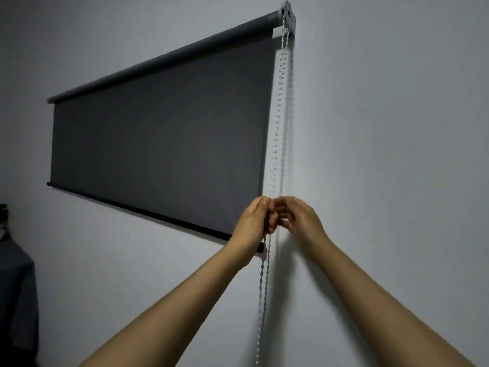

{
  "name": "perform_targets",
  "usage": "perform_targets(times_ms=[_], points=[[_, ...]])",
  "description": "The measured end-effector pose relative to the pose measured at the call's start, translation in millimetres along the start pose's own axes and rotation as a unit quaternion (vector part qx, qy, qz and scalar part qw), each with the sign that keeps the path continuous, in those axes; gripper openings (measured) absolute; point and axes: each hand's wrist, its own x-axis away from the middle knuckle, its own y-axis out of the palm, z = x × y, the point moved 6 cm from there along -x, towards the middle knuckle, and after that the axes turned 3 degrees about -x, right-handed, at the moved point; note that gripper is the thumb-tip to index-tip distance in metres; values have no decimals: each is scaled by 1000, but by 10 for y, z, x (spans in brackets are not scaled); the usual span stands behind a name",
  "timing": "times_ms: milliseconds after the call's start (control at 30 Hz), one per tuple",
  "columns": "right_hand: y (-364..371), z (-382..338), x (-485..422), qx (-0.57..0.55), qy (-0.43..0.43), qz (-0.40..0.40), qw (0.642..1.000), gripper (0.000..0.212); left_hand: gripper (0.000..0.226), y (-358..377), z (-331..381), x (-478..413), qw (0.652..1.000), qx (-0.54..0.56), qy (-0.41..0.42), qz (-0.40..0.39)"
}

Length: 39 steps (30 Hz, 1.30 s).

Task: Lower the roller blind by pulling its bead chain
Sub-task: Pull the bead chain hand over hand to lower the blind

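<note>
A dark grey roller blind (158, 144) hangs on a pale wall, its roller tube (164, 58) slanting up to a grey bracket (289, 18) at the top right. Its black bottom bar (137, 210) runs down to the right and ends behind my left wrist. A white bead chain (277, 123) drops in two strands from the bracket, through both hands and on to the bottom edge. My left hand (254, 221) is closed around the chain. My right hand (297, 218) pinches it at the same height, fingertips touching the left hand.
The pale wall (383, 154) fills the right side. A dark cloth-covered object (16, 287) stands at the lower left edge.
</note>
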Motion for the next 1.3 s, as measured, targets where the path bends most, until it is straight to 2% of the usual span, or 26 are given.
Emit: perform_targets(times_ms=[133, 267, 367, 467, 567, 667, 867, 1000, 1133, 1300], points=[[76, -274, -163, -35, 22, 16, 999, 20, 33, 112, -360, 230, 996, -28, -63, -51], [136, -251, -159, -46, 46, 8, 998, 26, 34, 143, -617, 424, 991, -32, -100, -79], [109, -216, -139, -14, 18, 20, 1000, 28, 35, 117, -636, 416, 989, -16, -112, -91], [63, -185, -104, 13, -15, 29, 999, 32, 40, 64, -655, 354, 986, 14, -147, -77], [32, -82, -34, 31, -23, 39, 998, 32, 35, -42, -644, 191, 986, 41, -164, -12], [23, 9, 38, 56, -23, 47, 997, 31, 30, -142, -511, 37, 989, 51, -137, 40], [130, 389, 306, 104, 13, 17, 994, 31, 30, -91, -99, -256, 994, 56, -82, 33], [161, 545, 403, 104, 58, -21, 993, 33, 36, 18, 70, -409, 995, 50, -88, 15], [117, 627, 428, 116, 70, -27, 990, 30, 34, 40, 54, -385, 995, 53, -73, 36], [149, 602, 312, 59, 99, -41, 993, 32, 32, 31, -6, -278, 999, 20, -27, 33]])
